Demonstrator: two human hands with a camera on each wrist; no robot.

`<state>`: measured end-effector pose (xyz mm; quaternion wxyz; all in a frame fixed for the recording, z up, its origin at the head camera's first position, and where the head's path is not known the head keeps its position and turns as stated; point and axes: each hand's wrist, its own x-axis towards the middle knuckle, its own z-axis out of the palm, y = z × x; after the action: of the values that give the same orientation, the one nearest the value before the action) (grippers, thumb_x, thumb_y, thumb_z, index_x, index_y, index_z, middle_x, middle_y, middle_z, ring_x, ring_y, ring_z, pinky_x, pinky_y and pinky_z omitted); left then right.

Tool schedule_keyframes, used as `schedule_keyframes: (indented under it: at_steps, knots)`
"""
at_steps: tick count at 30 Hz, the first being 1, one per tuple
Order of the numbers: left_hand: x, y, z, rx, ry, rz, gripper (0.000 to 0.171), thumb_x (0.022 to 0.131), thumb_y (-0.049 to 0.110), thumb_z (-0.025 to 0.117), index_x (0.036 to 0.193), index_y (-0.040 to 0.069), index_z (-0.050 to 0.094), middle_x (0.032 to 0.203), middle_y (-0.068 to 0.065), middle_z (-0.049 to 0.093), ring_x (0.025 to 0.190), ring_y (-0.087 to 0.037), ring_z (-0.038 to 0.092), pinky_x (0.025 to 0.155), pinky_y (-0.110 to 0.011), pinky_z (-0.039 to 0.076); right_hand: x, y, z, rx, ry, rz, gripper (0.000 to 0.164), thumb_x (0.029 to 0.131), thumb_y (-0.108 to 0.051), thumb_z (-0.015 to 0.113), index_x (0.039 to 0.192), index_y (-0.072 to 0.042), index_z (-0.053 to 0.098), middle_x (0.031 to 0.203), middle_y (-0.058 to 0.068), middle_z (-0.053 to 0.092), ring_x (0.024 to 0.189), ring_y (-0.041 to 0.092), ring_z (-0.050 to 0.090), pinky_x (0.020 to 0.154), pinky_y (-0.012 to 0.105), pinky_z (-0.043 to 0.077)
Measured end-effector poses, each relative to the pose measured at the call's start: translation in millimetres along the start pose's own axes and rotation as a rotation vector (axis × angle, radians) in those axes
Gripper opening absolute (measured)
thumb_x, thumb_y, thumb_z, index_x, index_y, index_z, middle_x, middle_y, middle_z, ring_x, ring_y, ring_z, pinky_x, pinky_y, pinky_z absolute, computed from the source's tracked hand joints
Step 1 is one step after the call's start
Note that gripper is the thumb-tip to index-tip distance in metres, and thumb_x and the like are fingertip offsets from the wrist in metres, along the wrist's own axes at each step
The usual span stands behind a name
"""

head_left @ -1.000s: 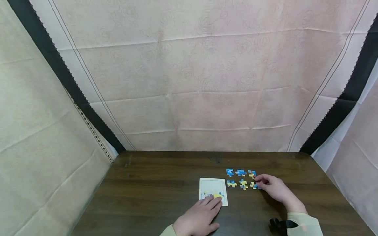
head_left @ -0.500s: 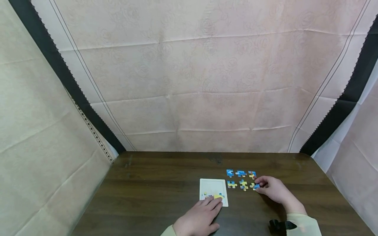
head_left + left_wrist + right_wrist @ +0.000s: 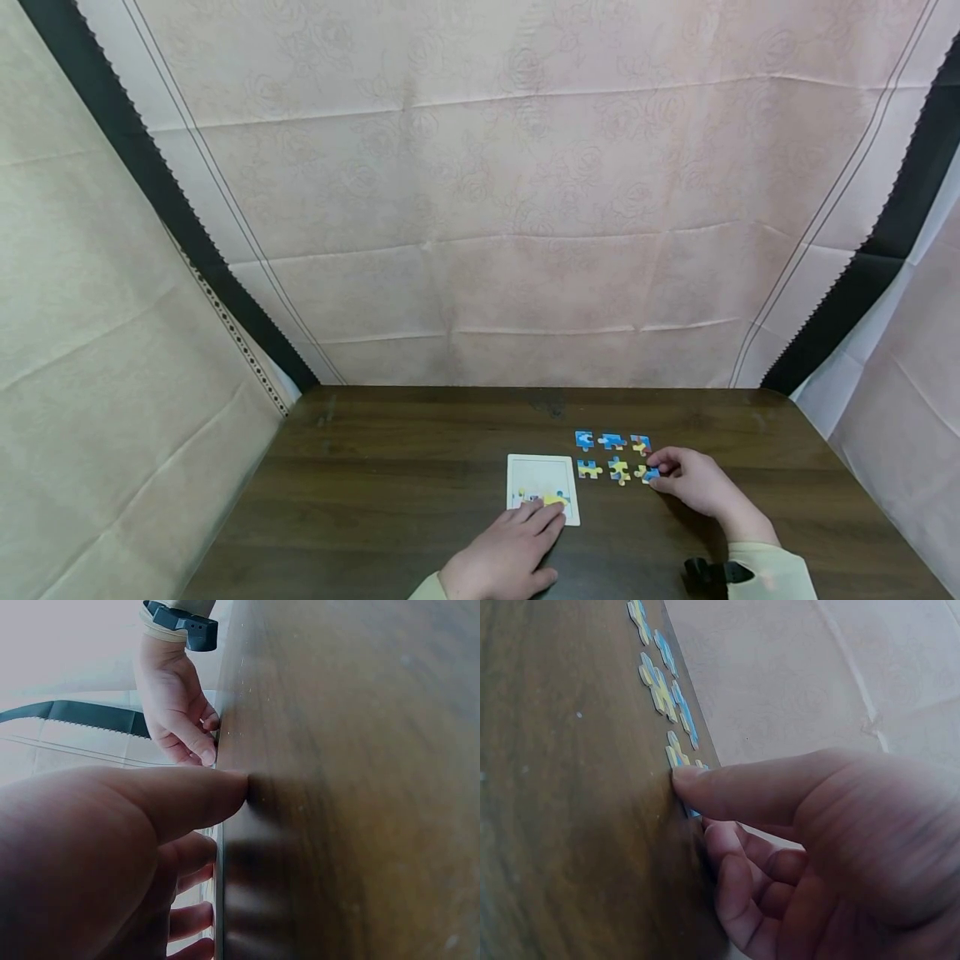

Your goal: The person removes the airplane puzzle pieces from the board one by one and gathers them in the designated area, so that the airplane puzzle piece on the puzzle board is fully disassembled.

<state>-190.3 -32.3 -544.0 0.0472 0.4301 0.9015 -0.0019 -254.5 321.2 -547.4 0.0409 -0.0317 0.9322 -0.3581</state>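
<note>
**A:** Looks dicey at lower right of the head view. Right hand curled, thumb and fingertips closing on the end piece of the near row, flat on the worktop. Can't really tell if properly pinched or just touched, tbh. Thin and flat, so easy to slip out of the pinch, or to skid into the yellow piece right next door and wreck the neat rows. Also close to the far-row piece just above the knuckles, so a careless lift could nudge that too.

**B:** Agreed. Left hand at bottom centre, fingers straight and relaxed, pressing down on the lower edge of the board. Holding nothing, just pinning. Ease off there and the board could slide about.

**A:** Anything different from a second ago?

**B:** Barely. Right hand drawn in a touch, fingertips lower and tighter over the end piece, no longer reaching up by the far row. Since half a second ago, pretty much frozen. Left hand, board, other pieces: same spots.
</note>
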Motion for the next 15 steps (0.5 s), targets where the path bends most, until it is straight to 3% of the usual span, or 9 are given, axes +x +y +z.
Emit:
schedule_keyframes:
  at_steps: [9,15]
  knots:
    - [0.8,-1.2,0.3,-0.026,-0.024,-0.005,0.064,0.109,0.049,0.057,0.164,0.018,0.046,0.171,0.008,0.036,0.156,-0.021,0.035,0.118,-0.035,0.04,1.4,0.7,-0.7,0.001,-0.003,0.012,0.025,0.093,-0.013,0.084,0.115,-0.005,0.074,0.102,0.004,0.067,0.089,0.019,0.062,0.08,0.041,0.053]
    - [0.7,-0.9,0.1,-0.026,-0.024,-0.004,0.064,0.109,0.049,0.057,0.164,0.018,0.046,0.171,0.008,0.036,0.156,-0.02,0.035,0.118,-0.035,0.04,-0.5,-7.3,-1.2,0.04,0.02,-0.037,0.024,0.095,-0.015,0.082,0.115,-0.005,0.074,0.104,0.004,0.07,0.093,0.019,0.065,0.079,0.039,0.055]
